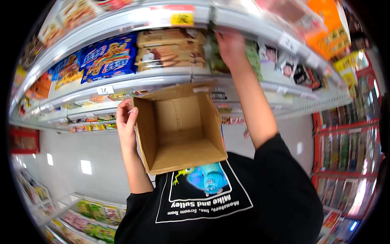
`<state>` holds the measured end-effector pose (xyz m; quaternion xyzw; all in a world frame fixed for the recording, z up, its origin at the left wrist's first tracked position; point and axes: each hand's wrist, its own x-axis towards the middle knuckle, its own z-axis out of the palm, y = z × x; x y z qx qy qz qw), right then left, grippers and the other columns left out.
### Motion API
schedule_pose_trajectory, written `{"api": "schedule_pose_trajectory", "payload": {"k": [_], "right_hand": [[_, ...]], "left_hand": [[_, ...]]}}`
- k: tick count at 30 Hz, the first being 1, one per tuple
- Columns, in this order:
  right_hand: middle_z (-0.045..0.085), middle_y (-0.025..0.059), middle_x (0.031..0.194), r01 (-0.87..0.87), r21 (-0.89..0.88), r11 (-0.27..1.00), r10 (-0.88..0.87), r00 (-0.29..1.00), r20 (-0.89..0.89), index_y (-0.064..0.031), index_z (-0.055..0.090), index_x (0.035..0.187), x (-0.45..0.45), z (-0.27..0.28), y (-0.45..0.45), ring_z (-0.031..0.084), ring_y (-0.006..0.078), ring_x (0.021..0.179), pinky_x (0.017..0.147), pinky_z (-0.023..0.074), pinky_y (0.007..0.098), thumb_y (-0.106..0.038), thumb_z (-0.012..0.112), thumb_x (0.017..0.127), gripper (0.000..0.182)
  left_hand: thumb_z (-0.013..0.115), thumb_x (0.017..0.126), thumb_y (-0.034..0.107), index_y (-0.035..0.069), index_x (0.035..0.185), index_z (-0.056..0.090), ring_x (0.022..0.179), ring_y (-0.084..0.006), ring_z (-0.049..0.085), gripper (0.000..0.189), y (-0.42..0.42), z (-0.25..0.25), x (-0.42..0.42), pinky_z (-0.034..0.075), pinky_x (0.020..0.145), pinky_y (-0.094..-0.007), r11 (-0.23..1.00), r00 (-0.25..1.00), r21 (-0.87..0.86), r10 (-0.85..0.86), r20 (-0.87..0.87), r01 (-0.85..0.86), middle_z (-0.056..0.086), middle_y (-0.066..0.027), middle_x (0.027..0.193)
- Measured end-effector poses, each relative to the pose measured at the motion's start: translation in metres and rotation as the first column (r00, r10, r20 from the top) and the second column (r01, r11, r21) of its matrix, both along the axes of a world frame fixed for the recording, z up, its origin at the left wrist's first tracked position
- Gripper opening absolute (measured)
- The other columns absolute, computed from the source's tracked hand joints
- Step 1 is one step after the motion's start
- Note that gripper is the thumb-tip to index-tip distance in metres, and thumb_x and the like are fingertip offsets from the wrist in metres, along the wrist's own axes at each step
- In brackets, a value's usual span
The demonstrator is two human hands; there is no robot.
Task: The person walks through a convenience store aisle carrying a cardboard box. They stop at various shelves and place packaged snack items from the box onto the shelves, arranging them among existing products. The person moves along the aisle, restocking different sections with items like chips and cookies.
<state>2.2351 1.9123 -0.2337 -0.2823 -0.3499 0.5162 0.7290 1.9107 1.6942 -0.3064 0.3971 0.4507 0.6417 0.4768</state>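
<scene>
An open cardboard box (pixel 179 152) with nothing inside is held against the front of a black T-shirt. My left hand (pixel 127 114) grips its left rim, thumb on the near side. My right hand (pixel 231 45) reaches out to a store shelf and is blurred. It is over green snack packets (pixel 253 58); the upper shelf's edge partly covers the fingertips, so I cannot tell whether they hold a packet. Left of that hand, tan biscuit packs (pixel 170 55) lie stacked. Blue cookie packs (pixel 108 58) sit farther left on the same shelf.
The upper shelf's edge (pixel 137 18) overhangs these goods, with price tags along it. Small dark packets (pixel 307 77) lie to the right. Lower shelves hold more snacks (pixel 94 126). Red-framed glass cabinets (pixel 347 131) stand at right, and another shelf unit (pixel 91 207) is behind on the left.
</scene>
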Motion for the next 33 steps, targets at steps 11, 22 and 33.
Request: {"api": "schedule_pose_trajectory", "payload": {"k": [11,22,33], "right_hand": [[0.062,0.0086,0.138,0.309,-0.237,0.921,-0.265,0.943,0.201,-0.0105,0.058,0.135,-0.060,0.019,0.075,0.054,0.0229,0.131,0.115,0.0403,0.0429,-0.031,0.047,0.108,0.036],[0.063,0.0096,0.137,0.330,-0.261,0.907,-0.253,0.924,0.287,-0.0089,0.058,0.136,-0.054,0.016,0.089,0.057,0.0232,0.129,0.113,0.0430,0.0422,-0.032,0.046,0.109,0.037],[0.063,0.0105,0.136,-0.034,-0.290,0.957,0.129,0.940,0.316,-0.0072,0.058,0.136,-0.054,-0.016,0.102,0.059,0.0235,0.126,0.111,0.0457,0.0415,-0.033,0.045,0.109,0.039]], "left_hand": [[0.071,0.096,0.015,0.006,0.128,0.063,0.118,-0.0169,0.056,0.034,0.052,0.045,-0.018,0.043,0.100,-0.0323,0.983,0.706,0.163,0.055,-0.706,0.087,0.061,-0.0077,0.131],[0.067,0.094,0.019,0.007,0.146,0.053,0.145,-0.0381,0.041,0.055,0.133,0.081,0.040,0.032,0.120,-0.0446,0.810,0.169,0.368,0.327,-0.930,0.456,0.046,-0.0175,0.156],[0.070,0.089,0.021,0.014,0.146,0.053,0.144,-0.0345,0.043,0.059,0.131,0.078,0.026,0.033,0.119,-0.0466,0.844,0.131,0.354,0.330,-0.935,0.402,0.049,-0.0090,0.154]]}}
